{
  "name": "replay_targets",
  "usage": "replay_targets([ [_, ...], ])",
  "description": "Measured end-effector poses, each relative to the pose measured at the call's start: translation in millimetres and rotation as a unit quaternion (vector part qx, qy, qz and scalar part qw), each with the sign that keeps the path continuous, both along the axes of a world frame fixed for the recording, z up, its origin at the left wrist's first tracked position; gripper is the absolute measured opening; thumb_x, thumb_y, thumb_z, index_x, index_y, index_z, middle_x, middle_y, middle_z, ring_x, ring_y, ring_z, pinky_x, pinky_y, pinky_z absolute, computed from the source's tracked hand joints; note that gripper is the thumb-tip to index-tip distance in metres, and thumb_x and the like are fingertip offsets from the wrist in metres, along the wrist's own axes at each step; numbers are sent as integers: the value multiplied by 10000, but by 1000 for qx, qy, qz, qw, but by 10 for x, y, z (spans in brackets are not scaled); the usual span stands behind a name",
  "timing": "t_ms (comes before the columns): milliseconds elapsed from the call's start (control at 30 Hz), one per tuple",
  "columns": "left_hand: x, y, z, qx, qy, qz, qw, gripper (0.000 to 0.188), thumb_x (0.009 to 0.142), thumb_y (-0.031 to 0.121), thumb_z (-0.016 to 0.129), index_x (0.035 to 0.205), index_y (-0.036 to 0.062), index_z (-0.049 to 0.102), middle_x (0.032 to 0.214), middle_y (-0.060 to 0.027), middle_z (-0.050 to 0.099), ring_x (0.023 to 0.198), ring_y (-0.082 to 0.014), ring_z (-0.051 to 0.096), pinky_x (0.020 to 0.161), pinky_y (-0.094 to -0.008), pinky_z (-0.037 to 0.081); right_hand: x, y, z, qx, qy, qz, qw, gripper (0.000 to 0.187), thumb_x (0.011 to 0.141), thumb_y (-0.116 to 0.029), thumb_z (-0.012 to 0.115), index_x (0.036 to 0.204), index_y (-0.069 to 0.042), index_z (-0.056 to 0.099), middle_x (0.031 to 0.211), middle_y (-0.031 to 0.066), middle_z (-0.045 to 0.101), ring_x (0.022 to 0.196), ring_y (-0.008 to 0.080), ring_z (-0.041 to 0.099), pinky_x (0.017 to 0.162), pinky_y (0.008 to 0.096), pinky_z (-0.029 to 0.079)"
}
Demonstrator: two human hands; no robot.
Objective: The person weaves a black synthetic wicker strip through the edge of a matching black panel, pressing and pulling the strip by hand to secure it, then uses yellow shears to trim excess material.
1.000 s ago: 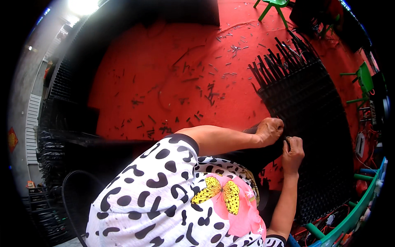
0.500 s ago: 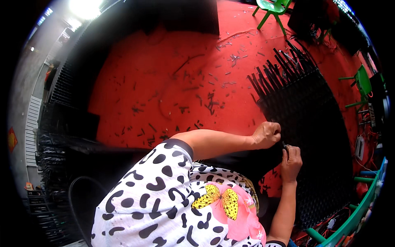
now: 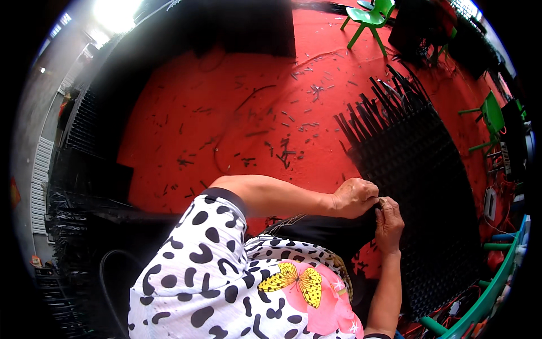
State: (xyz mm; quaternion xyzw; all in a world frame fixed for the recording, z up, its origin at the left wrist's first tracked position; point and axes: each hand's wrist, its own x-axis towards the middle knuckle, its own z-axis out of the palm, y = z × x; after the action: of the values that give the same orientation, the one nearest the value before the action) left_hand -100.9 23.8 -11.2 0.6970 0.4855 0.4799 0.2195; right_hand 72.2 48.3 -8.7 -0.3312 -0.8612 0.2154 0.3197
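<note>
A black woven panel [image 3: 432, 186] of flat strips lies along my right side, with loose strip ends [image 3: 384, 104] fanning out at its far end. At the panel's left edge my left hand [image 3: 355, 198] is closed, fingers curled in a pinch. Just below and to the right, my right hand [image 3: 389, 227] is closed too, thumb and fingers pressed together, almost touching the left. A short dark piece of strip shows between the two hands. Most of it is hidden by my fingers.
Black strip offcuts [image 3: 285, 152] lie scattered over the red floor [image 3: 226, 113]. Green chairs [image 3: 370, 18] stand at the far right and along the right side. A green curved frame [image 3: 480, 313] is at the lower right. Dark stacked woven pieces [image 3: 82, 130] line the left.
My hands have come closer together, the right one moving up and left toward the left hand. The left hand has shifted slightly down and left. The view has shifted a little.
</note>
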Motion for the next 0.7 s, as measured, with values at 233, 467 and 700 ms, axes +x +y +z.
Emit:
replay_targets([
  [233, -239, -176, 265, -1, -20, -66, 998, 105, 735, 20, 605, 697, -3, 510, 628, -138, 503, 621, -332, 543, 536, -373, 427, -116, 40, -18, -14, 68, 21, 997, 123, 781, 18, 559, 903, 12, 576, 905, 157, 590, 839, 314, 588, 730, 345, 471],
  [467, -306, -273, 125, -50, -40, -60, 996, 75, 762, 57, 636, 771, 3, 584, 684, -119, 561, 634, -272, 574, 562, -323, 450, -128, -13, 1, -93, 84, 7, 992, 43, 770, 26, 568, 785, 5, 533, 771, 129, 546, 687, 263, 551, 623, 319, 445],
  [700, -486, -208, -144, -46, 5, -45, 998, 151, 743, 51, 635, 873, 4, 575, 772, -125, 572, 699, -284, 572, 601, -338, 459, -98, -142, 66, -145, 141, 11, 979, 104, 829, 2, 546, 757, 13, 472, 747, 57, 483, 647, 123, 435, 592, 221, 360],
])
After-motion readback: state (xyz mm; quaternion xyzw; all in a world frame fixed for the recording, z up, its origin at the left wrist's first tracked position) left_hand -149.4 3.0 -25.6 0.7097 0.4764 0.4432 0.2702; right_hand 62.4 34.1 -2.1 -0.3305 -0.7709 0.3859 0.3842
